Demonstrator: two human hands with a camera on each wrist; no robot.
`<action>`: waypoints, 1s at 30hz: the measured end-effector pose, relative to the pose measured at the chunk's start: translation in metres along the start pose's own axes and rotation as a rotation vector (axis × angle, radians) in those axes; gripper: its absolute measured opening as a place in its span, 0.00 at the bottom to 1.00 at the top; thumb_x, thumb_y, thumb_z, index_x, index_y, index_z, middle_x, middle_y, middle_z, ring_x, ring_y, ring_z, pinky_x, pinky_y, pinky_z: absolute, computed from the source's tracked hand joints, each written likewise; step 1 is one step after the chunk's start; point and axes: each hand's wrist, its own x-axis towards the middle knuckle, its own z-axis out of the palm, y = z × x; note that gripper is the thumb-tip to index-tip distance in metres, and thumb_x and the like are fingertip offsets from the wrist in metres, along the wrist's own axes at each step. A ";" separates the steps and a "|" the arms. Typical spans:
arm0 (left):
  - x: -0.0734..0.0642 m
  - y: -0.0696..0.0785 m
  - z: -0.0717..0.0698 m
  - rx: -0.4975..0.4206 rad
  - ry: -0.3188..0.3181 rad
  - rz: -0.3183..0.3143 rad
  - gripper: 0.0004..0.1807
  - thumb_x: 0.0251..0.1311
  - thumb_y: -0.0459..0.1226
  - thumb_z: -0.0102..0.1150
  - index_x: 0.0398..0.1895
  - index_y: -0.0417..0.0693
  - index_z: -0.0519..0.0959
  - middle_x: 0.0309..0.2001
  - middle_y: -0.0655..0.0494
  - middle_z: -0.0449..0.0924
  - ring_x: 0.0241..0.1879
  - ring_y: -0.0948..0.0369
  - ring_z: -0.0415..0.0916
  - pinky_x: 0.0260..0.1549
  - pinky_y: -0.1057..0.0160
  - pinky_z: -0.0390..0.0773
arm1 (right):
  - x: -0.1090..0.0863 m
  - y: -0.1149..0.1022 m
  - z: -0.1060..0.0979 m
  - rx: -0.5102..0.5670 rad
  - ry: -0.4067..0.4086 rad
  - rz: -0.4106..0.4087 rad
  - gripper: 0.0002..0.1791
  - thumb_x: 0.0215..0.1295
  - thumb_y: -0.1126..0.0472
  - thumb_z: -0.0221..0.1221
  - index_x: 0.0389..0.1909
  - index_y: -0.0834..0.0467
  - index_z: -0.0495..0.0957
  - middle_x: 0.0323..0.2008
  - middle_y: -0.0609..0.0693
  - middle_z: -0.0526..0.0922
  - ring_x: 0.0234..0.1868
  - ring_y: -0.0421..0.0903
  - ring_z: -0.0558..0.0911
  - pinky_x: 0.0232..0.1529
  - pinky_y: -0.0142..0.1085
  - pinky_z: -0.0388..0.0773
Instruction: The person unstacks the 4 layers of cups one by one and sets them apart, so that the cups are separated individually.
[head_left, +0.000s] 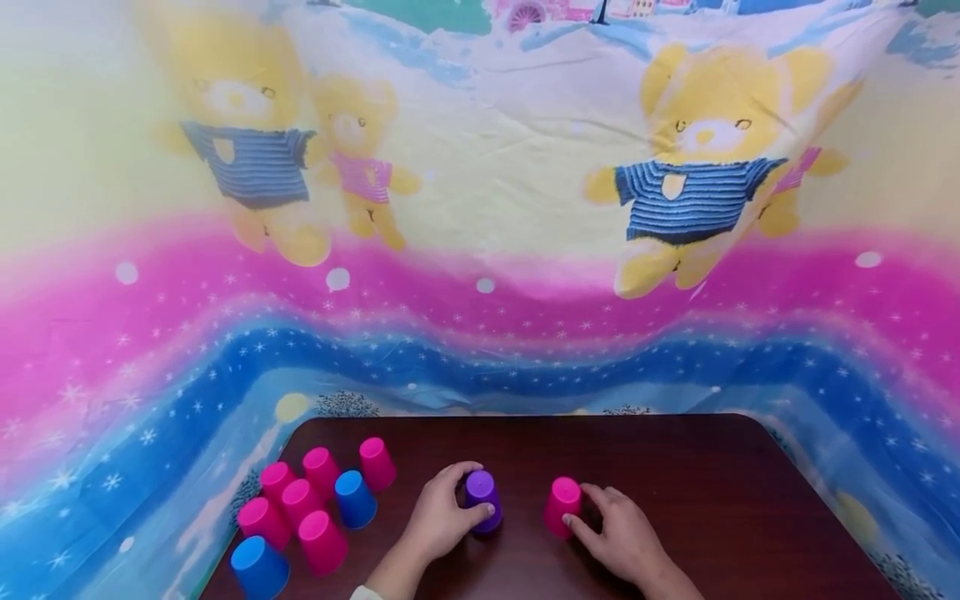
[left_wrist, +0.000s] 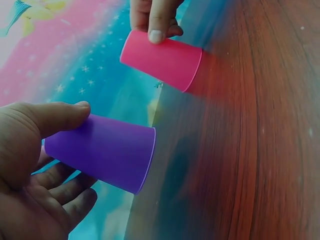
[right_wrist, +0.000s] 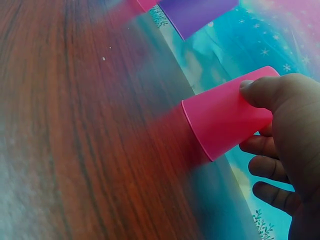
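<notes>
My left hand (head_left: 444, 512) grips a purple cup (head_left: 481, 492) that is upside down, with the thumb on its near side and fingers behind it. In the left wrist view the purple cup (left_wrist: 107, 152) shows its open rim towards the wooden table. To the right, a pink cup (head_left: 562, 506), also upside down, is held between the thumb and fingers of my right hand (head_left: 624, 533). The right wrist view shows the thumb across this pink cup (right_wrist: 225, 112), its other fingers partly hidden behind it. A gap separates the two cups.
On the left of the dark wooden table (head_left: 705, 483) stand several upside-down pink cups (head_left: 322, 542) and two blue cups, one (head_left: 356, 500) among them and one (head_left: 259, 568) at the near left. A printed cloth (head_left: 480, 200) with bears hangs behind the table.
</notes>
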 end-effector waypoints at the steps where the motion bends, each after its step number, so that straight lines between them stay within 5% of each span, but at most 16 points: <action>1: -0.002 -0.001 -0.003 0.006 0.003 0.001 0.32 0.46 0.50 0.74 0.57 0.58 0.75 0.53 0.60 0.76 0.52 0.59 0.76 0.48 0.55 0.79 | 0.000 0.000 0.000 0.001 -0.002 0.003 0.37 0.53 0.28 0.60 0.54 0.51 0.78 0.26 0.35 0.72 0.25 0.34 0.66 0.27 0.30 0.66; 16: -0.031 -0.028 -0.037 0.009 0.074 -0.125 0.32 0.47 0.49 0.74 0.57 0.59 0.75 0.54 0.57 0.76 0.55 0.55 0.75 0.50 0.52 0.79 | 0.003 0.000 -0.002 -0.003 -0.004 0.008 0.36 0.53 0.29 0.60 0.54 0.50 0.78 0.28 0.35 0.75 0.27 0.32 0.69 0.29 0.31 0.70; 30: -0.067 -0.049 -0.070 0.116 0.193 -0.271 0.33 0.45 0.47 0.76 0.57 0.55 0.76 0.54 0.52 0.78 0.54 0.51 0.77 0.49 0.49 0.80 | 0.003 -0.002 0.000 0.005 -0.028 0.024 0.37 0.53 0.28 0.60 0.54 0.51 0.78 0.30 0.38 0.77 0.28 0.33 0.70 0.28 0.31 0.70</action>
